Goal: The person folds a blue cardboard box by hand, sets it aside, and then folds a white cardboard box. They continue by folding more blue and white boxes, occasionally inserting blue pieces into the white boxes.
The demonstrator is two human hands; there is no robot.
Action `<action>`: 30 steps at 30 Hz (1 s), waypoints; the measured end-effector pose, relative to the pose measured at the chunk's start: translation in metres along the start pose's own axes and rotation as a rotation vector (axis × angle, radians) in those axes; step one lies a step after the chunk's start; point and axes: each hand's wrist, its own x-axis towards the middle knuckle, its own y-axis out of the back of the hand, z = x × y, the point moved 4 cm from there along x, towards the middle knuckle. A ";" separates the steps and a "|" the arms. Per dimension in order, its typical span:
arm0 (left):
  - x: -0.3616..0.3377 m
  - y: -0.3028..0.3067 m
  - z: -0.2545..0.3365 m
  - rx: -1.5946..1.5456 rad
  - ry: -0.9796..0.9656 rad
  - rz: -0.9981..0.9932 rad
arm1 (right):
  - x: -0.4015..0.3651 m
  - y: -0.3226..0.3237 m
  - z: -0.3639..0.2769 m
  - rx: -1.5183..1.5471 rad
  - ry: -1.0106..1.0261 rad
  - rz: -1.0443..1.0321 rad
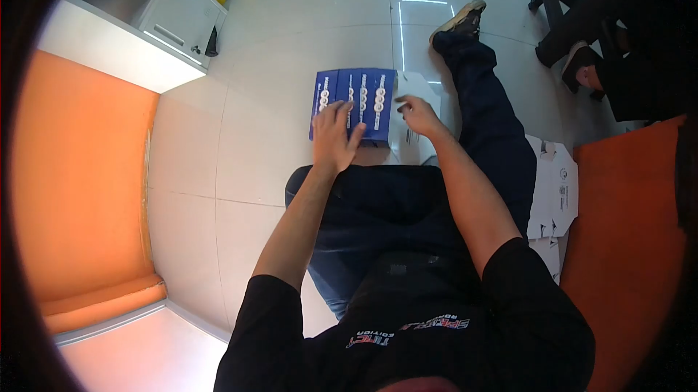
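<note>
Three blue boxes (361, 100) with white circles printed on them lie side by side in an open white carton (413, 146) on the tiled floor in front of my knees. My left hand (334, 135) lies flat on the blue boxes with its fingers spread. My right hand (416, 114) hovers over the right edge of the boxes and the carton's white flap, fingers loosely curled and holding nothing. I sit with my right leg stretched out past the carton.
Flattened white cartons (552, 192) are stacked at my right, beside an orange surface (625, 247). Another orange surface (80, 174) is at my left. A grey cabinet (171, 14) stands at the far left. Another person's foot (582, 65) rests near dark chair legs, far right.
</note>
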 end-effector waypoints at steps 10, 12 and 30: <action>0.036 -0.004 -0.060 -0.126 0.512 -0.086 | 0.064 0.010 -0.009 0.432 0.028 0.172; 0.037 -0.001 -0.053 -0.080 0.515 -0.092 | 0.069 0.002 0.004 0.640 -0.132 0.169; 0.038 -0.010 -0.059 0.025 0.514 -0.109 | 0.133 0.010 0.027 0.239 0.191 0.239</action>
